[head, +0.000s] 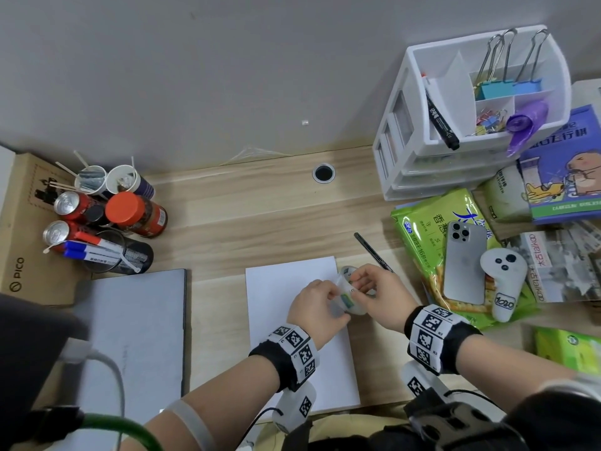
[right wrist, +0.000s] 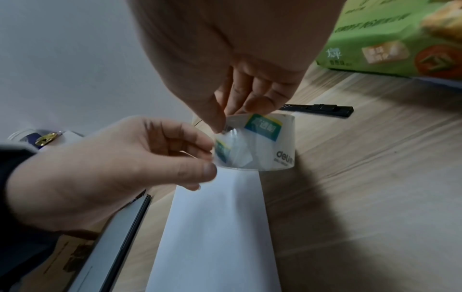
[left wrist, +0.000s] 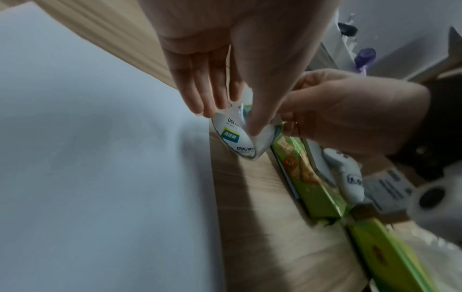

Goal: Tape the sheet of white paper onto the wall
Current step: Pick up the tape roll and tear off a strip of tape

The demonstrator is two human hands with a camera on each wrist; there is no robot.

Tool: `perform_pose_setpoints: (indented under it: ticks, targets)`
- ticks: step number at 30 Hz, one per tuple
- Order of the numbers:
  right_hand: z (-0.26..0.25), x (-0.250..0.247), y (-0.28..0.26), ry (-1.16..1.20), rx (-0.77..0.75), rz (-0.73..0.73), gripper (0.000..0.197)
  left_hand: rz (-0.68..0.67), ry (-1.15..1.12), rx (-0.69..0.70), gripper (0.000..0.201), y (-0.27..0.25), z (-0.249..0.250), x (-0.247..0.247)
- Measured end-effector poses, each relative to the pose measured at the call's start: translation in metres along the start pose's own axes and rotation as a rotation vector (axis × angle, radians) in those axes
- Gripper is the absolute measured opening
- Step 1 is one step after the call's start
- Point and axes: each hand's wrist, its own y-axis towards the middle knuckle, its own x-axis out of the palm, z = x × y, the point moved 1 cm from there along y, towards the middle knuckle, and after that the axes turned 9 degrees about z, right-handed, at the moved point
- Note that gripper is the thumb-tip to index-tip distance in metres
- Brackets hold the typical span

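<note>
Cardboard box (head: pixel 19 229): far left on the wooden desk (head: pixel 260 206), printed PICO.
Cans and cups (head: pixel 97 206): beside the box, with markers in a mesh holder.
Closed laptop (head: pixel 130 336): flat on the desk, left of the paper.
Sheet of white paper (head: pixel 283 320): flat on the desk, in the middle, not yet lifted; no tape visible on it.
Wall (head: pixel 227 76): grey, behind the desk, bare where the paper should go.
Left hand (head: pixel 317 309): above the right edge of the paper, fingers and thumb curled around the roll, holding it steady.
Roll of clear tape (head: pixel 349 296): between both hands, above the right edge of the paper, label deli readable in the wrist views.
Right hand (head: pixel 374 288): thumb and fingers pinching at the outer surface of the roll, probably searching or peeling the free end.
Utility knife (head: pixel 374 252): black, on the desk just behind the right hand, untouched.
Green cracker pack (head: pixel 422 242): right of the hands, with a phone (head: pixel 463 262) and a white controller (head: pixel 502 281) on top.
Drawer organizer (head: pixel 471 109): far right, against the wall.
Progress: early stage; tape roll taken, no strip pulled or cut yet as far as visible.
Left to do: pull a strip, cut it, hold the paper on the wall, stick it.
</note>
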Motion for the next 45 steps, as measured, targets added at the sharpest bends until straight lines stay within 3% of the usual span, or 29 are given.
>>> perform_pose_setpoints:
  ticks: [3, 6, 19, 23, 26, 34, 45]
  targets:
    - [0.001, -0.001, 0.003, 0.030, 0.021, 0.023, 0.031, -0.063, 0.094, 0.099, 0.039, -0.002, -0.002, 0.001]
    - [0.001, -0.002, 0.003, 0.046, 0.041, 0.009, 0.027, -0.041, 0.190, 0.184, 0.028, -0.001, -0.003, 0.001]
    - [0.006, -0.007, 0.005, 0.052, 0.095, -0.042, 0.025, 0.025, 0.214, 0.558, 0.010, 0.007, 0.002, 0.003]
    - [0.008, -0.012, 0.005, 0.061, 0.076, -0.069, 0.029, 0.012, 0.170, 0.543, 0.005, 0.008, 0.003, 0.004]
    - [0.013, -0.016, 0.003, 0.035, 0.052, -0.182, 0.039, -0.044, 0.134, 0.501, 0.006, 0.007, 0.005, 0.004]
    - [0.020, -0.028, -0.006, -0.181, -0.104, -0.362, 0.043, -0.278, 0.101, 0.395, 0.006, 0.012, 0.007, 0.002]
    - [0.007, -0.029, -0.001, -0.403, -0.238, -0.508, 0.028, -0.255, 0.133, 0.512, 0.006, 0.006, 0.010, 0.001]
